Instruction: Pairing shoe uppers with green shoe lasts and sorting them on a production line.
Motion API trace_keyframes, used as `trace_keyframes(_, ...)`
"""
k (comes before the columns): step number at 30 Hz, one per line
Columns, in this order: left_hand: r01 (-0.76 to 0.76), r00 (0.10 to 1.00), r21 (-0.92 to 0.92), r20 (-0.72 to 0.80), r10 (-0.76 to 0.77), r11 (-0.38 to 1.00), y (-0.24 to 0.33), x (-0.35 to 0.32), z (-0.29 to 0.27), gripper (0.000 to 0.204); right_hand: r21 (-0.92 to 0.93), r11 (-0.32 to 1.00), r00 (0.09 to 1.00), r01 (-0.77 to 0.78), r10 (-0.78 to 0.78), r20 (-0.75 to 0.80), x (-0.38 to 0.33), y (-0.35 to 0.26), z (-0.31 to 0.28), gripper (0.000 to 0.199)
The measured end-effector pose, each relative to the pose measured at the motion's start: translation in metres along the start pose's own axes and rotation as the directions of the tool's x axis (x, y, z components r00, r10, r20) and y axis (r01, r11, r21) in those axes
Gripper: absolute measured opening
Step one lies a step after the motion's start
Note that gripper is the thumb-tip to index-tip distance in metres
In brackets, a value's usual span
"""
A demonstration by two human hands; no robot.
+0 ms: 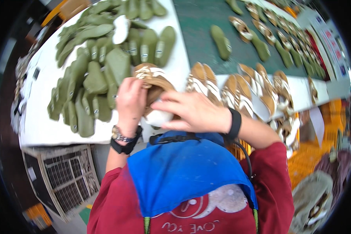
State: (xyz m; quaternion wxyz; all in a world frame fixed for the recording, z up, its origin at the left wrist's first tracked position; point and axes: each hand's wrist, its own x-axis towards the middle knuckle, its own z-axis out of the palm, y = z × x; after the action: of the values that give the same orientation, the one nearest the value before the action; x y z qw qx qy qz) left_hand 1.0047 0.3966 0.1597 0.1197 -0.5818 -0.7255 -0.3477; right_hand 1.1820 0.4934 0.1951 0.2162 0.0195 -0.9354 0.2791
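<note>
L hand clamped on tan sandal, held just above bench edge beside green insole pile. R hand fingers spread, pressing its white sole end. Keep L grip firm, press evenly w/ R.

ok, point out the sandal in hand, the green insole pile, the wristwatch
sandal (154,80), head view, tan strap upper
green insole pile (101,74), head view, middle of heap
wristwatch (119,135), head view, metal band on left wrist

Olive-green insoles, tan-and-white strappy sandal, blue apron, dark-green belt
</note>
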Motion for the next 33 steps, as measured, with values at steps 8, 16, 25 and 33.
trace_keyframes(8, 0.167, 0.986, -0.221, 0.01, -0.169, 0.961, 0.008, -0.01, -0.01, 0.027, 0.012, 0.997, 0.98, -0.07, 0.067, 0.187, -0.008, 0.007, 0.006, 0.036)
trace_keyframes(16, 0.175, 0.926, -0.104, 0.356, -0.128, 0.979, -0.02, -0.038, 0.0, 0.049, -0.07, 0.865, 0.868, -0.497, 0.495, -0.049, 0.01, 0.125, -0.061, 0.034)
trace_keyframes(25, 0.306, 0.819, -0.072, 0.528, -0.224, 0.949, -0.024, -0.066, 0.021, 0.057, -0.303, 0.59, 0.636, -0.749, 0.768, -0.075, -0.005, 0.319, -0.04, 0.046)
trace_keyframes(33, 0.446, 0.663, 0.031, 0.66, -0.354, 0.894, -0.025, -0.064, 0.033, 0.071, -0.2, 0.544, 0.577, -0.815, 0.724, -0.378, 0.029, 0.409, -0.038, 0.035)
